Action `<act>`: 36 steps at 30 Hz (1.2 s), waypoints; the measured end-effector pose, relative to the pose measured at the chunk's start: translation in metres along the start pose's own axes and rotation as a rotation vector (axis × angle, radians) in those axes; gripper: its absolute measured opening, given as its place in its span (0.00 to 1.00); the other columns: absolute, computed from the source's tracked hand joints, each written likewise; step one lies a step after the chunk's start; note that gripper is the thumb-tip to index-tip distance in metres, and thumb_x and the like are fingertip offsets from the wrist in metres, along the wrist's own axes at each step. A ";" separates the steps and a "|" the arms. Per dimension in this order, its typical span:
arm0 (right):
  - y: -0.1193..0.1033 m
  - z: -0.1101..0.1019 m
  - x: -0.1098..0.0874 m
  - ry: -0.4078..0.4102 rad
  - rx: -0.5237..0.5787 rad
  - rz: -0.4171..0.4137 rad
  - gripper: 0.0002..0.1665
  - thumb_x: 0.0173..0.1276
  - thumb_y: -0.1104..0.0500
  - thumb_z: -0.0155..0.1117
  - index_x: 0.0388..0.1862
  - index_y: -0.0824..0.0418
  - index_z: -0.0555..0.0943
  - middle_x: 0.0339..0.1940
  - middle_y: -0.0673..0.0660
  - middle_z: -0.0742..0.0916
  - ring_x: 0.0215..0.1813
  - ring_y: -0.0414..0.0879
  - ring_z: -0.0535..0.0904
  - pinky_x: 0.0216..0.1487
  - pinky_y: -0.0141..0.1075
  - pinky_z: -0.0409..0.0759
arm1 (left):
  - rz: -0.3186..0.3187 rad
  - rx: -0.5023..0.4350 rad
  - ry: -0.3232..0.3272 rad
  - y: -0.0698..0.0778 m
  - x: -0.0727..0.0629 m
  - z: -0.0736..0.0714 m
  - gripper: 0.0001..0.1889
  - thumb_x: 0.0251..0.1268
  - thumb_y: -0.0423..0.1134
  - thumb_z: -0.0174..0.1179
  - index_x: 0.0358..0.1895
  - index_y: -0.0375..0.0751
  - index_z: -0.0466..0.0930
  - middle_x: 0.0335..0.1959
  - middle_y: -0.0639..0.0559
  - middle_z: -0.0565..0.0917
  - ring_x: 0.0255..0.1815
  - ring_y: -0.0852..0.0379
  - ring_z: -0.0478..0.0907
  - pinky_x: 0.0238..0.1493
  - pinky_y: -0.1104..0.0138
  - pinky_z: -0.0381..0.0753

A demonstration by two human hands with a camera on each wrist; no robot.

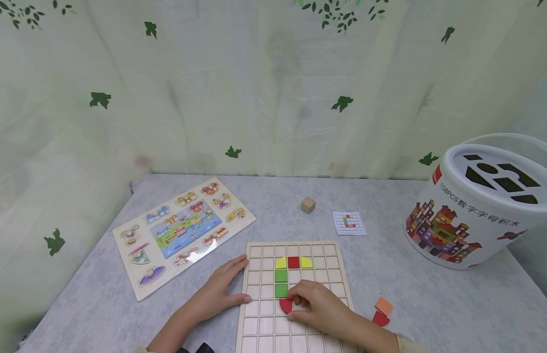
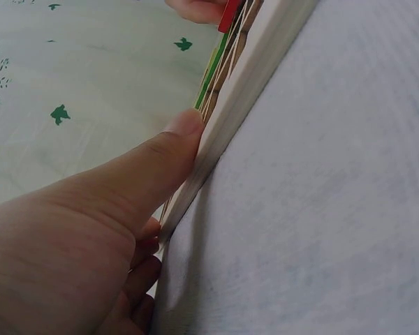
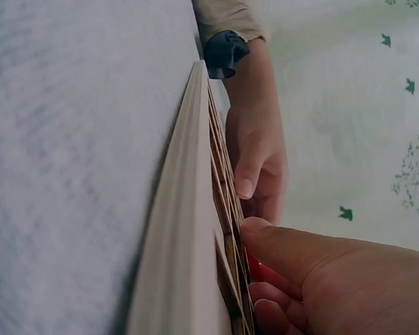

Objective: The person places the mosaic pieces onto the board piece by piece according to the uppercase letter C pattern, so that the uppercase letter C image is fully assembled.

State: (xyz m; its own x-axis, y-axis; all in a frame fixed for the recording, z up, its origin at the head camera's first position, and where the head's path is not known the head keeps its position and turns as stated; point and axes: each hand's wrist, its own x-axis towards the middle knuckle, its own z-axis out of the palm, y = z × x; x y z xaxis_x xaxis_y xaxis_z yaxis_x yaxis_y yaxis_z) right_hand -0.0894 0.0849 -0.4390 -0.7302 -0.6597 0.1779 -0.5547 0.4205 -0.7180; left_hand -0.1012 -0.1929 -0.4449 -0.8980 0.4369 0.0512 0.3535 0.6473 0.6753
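Red quarter-round piece at its cell on the grid board

The step in hand appears to be setting this piece below two green squares, which lie in one column of the grid board. The right hand, over the board's middle, has thumb and fingers drawn narrow, pinching the red quarter-round piece. It sits a little right of its column, so it is probably not seated; the pictures do not settle this.

The left hand rests against the board's left edge, thumb spread wide from the fingers, gripping no piece; it seems to steady the board.

Towards the board's far side, a left yellow quarter-round, a red square and a right yellow quarter-round form a row, with the green squares running nearer from its left end. Beyond the board's far right corner lies a pattern card printed with a coloured C-like shape, likely the guide.

The next move seems to call for a small shift left and a light press to drop the piece flat, then release. After that, the orange square and loose red piece, both right of the board, look like the ones left to place.
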 end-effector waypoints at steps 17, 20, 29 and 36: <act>-0.003 0.006 0.006 0.035 -0.128 -0.081 0.08 0.58 0.56 0.64 0.37 0.52 0.80 0.26 0.38 0.75 0.29 0.31 0.69 0.30 0.21 0.68 | 0.002 0.005 0.003 0.000 0.000 0.000 0.45 0.48 0.59 0.62 0.67 0.38 0.58 0.68 0.49 0.57 0.67 0.47 0.52 0.61 0.50 0.55; -0.005 0.006 0.007 0.045 -0.163 -0.085 0.07 0.57 0.56 0.65 0.36 0.51 0.80 0.25 0.38 0.75 0.29 0.31 0.68 0.30 0.21 0.67 | 0.012 0.014 0.012 0.000 0.000 0.000 0.45 0.48 0.59 0.61 0.66 0.37 0.58 0.68 0.48 0.58 0.66 0.46 0.52 0.61 0.49 0.55; -0.012 0.000 0.006 -0.004 -0.148 -0.012 0.11 0.55 0.54 0.66 0.38 0.51 0.79 0.28 0.38 0.75 0.31 0.32 0.69 0.33 0.24 0.69 | -0.004 0.002 0.004 0.001 0.000 0.000 0.45 0.48 0.59 0.62 0.67 0.38 0.58 0.68 0.49 0.57 0.67 0.46 0.51 0.61 0.49 0.55; -0.022 -0.024 -0.011 -0.040 0.000 0.044 0.24 0.60 0.46 0.61 0.54 0.53 0.74 0.43 0.43 0.78 0.43 0.38 0.73 0.44 0.32 0.74 | 0.004 0.003 0.003 0.001 -0.001 0.000 0.44 0.49 0.59 0.61 0.66 0.37 0.58 0.68 0.48 0.57 0.67 0.45 0.51 0.61 0.47 0.54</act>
State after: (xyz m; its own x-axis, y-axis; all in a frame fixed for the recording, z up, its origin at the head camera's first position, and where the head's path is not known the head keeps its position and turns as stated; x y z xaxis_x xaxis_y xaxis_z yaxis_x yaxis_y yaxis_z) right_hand -0.0787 0.0978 -0.4088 -0.7374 -0.6650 0.1186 -0.5223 0.4500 -0.7244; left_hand -0.1004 -0.1930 -0.4441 -0.8974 0.4376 0.0561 0.3578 0.6476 0.6728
